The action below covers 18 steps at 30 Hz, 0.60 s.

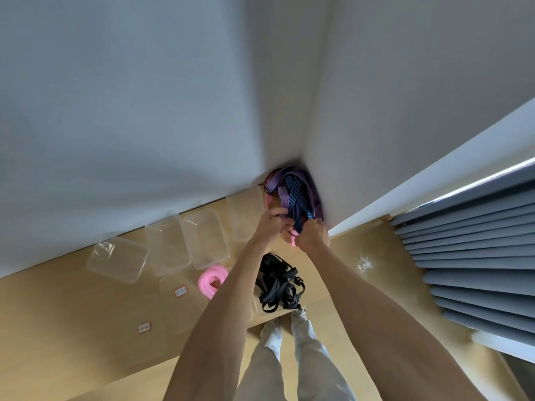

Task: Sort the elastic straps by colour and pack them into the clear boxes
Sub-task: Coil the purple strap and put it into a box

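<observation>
Both my arms reach out over the wooden worktop toward the corner where the two walls meet. My left hand has its fingers curled around the dark blue striped strap, gripping it at its lower end. My right hand sits just beside the left one, closed in a fist on the same bundle, with a bit of pink strap showing between my two hands. Beyond my hands, piled in the corner against the wall, lies a tangle of purple straps, and the blue strap crosses over it.

Below my wrists, nearer to me, a heap of black straps lies on the worktop. To the left of my left forearm sits a coiled pink strap.

Farther left of my left hand, four clear boxes stand in a row along the wall: the nearest one, a second, a third and the farthest. Closer to me, clear lids with small labels lie flat on the worktop.

To the right of my right arm hangs a grey pleated curtain.
</observation>
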{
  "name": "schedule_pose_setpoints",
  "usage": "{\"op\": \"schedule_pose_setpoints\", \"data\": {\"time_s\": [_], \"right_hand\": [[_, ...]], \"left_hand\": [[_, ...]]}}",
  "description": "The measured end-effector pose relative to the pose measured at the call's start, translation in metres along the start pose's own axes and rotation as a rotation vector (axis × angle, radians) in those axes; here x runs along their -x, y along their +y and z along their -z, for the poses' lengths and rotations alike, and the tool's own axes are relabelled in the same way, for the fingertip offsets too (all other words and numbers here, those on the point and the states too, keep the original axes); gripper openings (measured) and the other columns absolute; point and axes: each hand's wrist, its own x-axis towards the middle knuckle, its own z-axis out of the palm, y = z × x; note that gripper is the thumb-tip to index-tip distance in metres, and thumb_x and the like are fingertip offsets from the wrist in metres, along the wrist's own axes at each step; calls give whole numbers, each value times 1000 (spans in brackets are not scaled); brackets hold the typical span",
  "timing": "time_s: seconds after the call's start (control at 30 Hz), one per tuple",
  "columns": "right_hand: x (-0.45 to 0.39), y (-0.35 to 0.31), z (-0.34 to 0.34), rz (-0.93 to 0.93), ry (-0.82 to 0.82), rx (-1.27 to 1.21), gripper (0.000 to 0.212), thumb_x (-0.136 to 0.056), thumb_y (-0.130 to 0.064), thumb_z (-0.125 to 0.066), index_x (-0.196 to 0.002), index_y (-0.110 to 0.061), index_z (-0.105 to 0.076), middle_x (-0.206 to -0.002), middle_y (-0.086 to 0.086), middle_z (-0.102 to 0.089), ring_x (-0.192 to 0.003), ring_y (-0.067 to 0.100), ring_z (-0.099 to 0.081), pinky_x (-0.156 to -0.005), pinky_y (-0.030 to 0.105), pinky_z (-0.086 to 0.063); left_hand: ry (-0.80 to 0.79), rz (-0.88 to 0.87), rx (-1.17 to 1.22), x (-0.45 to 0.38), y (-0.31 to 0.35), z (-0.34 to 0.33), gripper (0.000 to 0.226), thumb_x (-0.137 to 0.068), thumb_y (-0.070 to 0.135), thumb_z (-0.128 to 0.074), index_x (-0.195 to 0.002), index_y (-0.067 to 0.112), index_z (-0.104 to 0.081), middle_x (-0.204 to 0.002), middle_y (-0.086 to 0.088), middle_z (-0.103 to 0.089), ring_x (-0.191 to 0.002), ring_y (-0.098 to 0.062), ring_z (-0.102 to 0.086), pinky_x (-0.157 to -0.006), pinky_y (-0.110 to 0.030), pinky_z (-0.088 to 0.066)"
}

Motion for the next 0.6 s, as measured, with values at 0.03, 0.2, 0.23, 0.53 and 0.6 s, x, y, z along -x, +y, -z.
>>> {"op": "schedule_pose_setpoints", "data": {"time_s": [0.03,0.2,0.23,0.53,0.6], "right_hand": [[2,-1,-2,-8,34,-12,36,-85,-24,-74,-113,-4,-63,-118,14,-60,-106,32,-62,-86,37,-54],[9,-8,-4,21,193,-113,19,-81,-24,-76,-94,-11,-71,-99,9,-67,-89,30,-64,-76,38,-56],[11,-9,-2,36,218,-164,18,-80,-26,-78,-91,-12,-72,-97,7,-66,-87,29,-63,-75,37,-56],[33,-47,81,356,504,-337,15,-85,-10,-71,-80,-5,-57,-86,10,-59,-69,23,-48,-60,31,-35],[40,-61,109,400,521,-354,4,-90,-8,-59,-90,-9,-55,-81,6,-60,-70,26,-55,-59,36,-44]], "left_hand": [[9,-8,-7,0,-3,1,33,-89,-16,-47,-117,-3,-59,-92,-26,-65,-73,-31,-64,-53,-20,-50],[208,-205,-219,-4,-11,10,30,-81,-14,-44,-90,0,-69,-91,-20,-71,-91,-37,-67,-80,-40,-53],[221,-251,-258,-4,-10,13,32,-80,-14,-45,-94,-1,-70,-91,-18,-72,-92,-35,-67,-86,-41,-53],[91,-617,-636,10,44,21,56,-90,-2,-56,-145,12,-48,-137,-13,-51,-128,-27,-49,-104,-37,-44],[90,-692,-679,13,63,17,67,-88,9,-65,-149,20,-40,-138,-12,-45,-128,-30,-46,-101,-40,-46]]}}
